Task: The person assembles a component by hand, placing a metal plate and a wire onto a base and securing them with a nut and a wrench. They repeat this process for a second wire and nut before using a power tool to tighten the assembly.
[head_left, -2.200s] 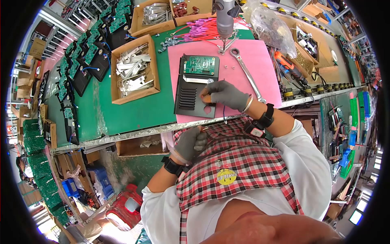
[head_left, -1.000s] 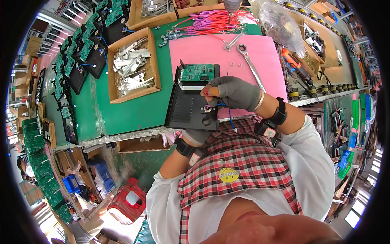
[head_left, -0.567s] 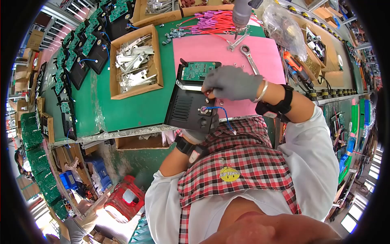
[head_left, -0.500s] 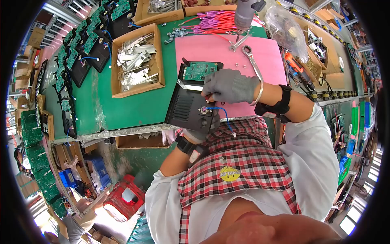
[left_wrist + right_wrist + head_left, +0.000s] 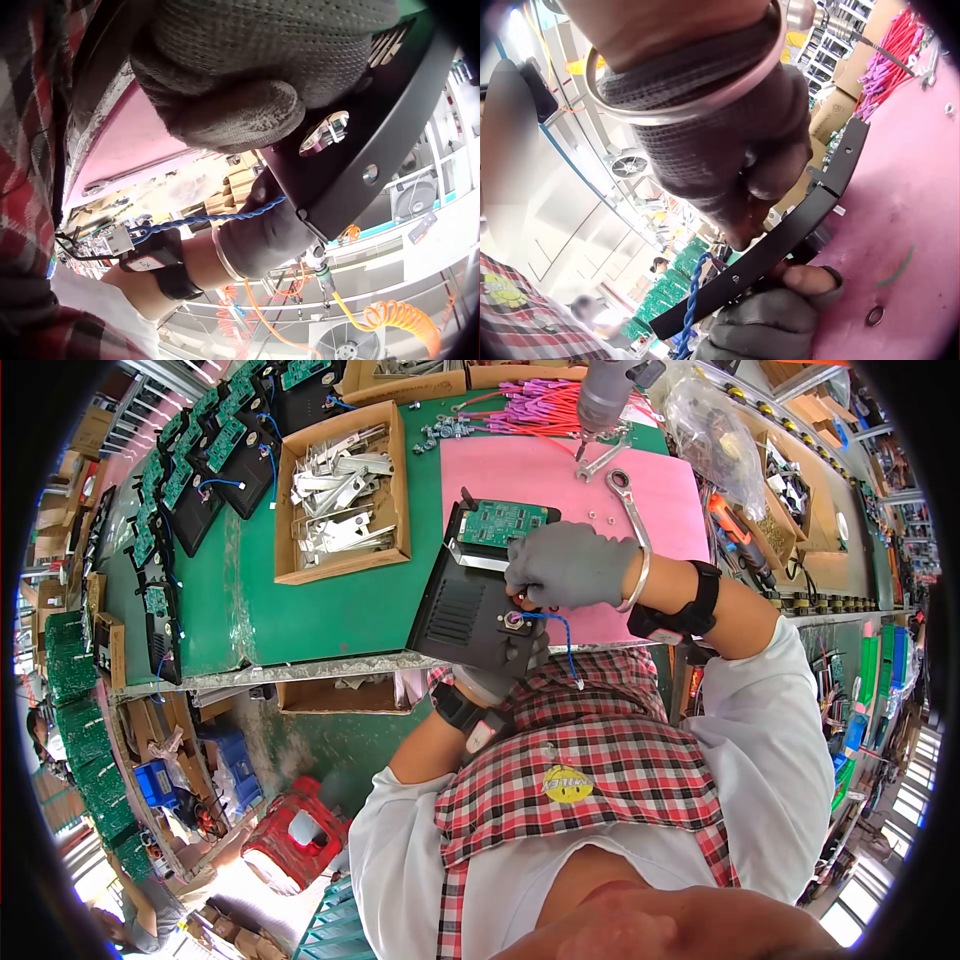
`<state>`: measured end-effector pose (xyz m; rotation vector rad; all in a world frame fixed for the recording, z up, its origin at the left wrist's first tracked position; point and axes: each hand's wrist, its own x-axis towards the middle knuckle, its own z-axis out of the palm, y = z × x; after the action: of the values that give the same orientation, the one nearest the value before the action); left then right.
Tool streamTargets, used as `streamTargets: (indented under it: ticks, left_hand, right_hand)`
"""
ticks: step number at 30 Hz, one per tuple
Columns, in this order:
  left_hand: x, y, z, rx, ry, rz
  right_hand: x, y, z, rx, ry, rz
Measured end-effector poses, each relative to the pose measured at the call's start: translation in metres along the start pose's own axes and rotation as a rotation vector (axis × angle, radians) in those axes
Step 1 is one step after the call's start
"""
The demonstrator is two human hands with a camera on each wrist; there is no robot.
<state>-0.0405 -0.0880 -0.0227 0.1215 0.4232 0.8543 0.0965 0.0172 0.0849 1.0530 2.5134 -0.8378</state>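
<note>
A black slotted metal panel (image 5: 452, 615) is tilted over the bench's front edge, carrying a green circuit board (image 5: 500, 523) and a silver strip (image 5: 478, 559). My gloved left hand (image 5: 487, 682) grips its near edge from below; its curled fingers (image 5: 769, 322) show in the right wrist view. A round metal fitting with a hex nut (image 5: 513, 621) sits in the panel, and a twisted blue wire (image 5: 568, 645) leads from it to a white plug. Just above that fitting, my gloved right hand (image 5: 572, 567) pinches a small red part, mostly hidden by the fingers.
On the pink mat (image 5: 480, 470) lie a ratchet wrench (image 5: 628, 510), another wrench (image 5: 605, 458) and small nuts. A power screwdriver (image 5: 605, 395) hangs above. At left stands a cardboard box of metal brackets (image 5: 345, 500), with rows of finished-looking panels (image 5: 195, 510) beyond.
The left hand has come from beside the apron to the panel's near edge, and the panel is now tilted. The right hand stays above it; the blue wire now trails from the fitting.
</note>
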Motion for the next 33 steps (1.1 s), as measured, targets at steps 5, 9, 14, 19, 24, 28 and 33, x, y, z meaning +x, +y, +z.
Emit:
streamTargets:
  ticks: [5, 9, 14, 19, 24, 28, 33]
  left_hand:
    - [0.005, 0.001, -0.010, -0.081, -0.003, -0.080]
    - [0.009, 0.001, -0.021, -0.224, -0.122, -0.150]
    - [0.022, -0.001, -0.040, -0.408, -0.412, -0.195]
    - [0.019, 0.000, -0.029, -0.332, -0.264, -0.166]
    - [0.008, 0.008, 0.006, -0.160, 0.024, -0.124]
    - [0.020, -0.001, -0.031, -0.262, -0.328, -0.149]
    - [0.014, 0.001, -0.016, -0.076, -0.066, -0.115]
  right_hand:
    - [-0.004, 0.000, -0.001, -0.024, 0.086, -0.012]
    - [-0.014, 0.022, 0.004, 0.317, 0.327, -0.058]
    - [-0.043, 0.050, 0.035, 0.204, 0.411, 0.014]
    - [-0.042, 0.043, 0.094, 0.131, 0.434, -0.012]
    - [-0.035, 0.042, 0.106, -0.120, 0.425, -0.009]
    - [-0.038, 0.042, 0.100, -0.123, 0.445, 0.002]
    - [-0.037, 0.051, 0.104, 0.119, 0.575, -0.059]
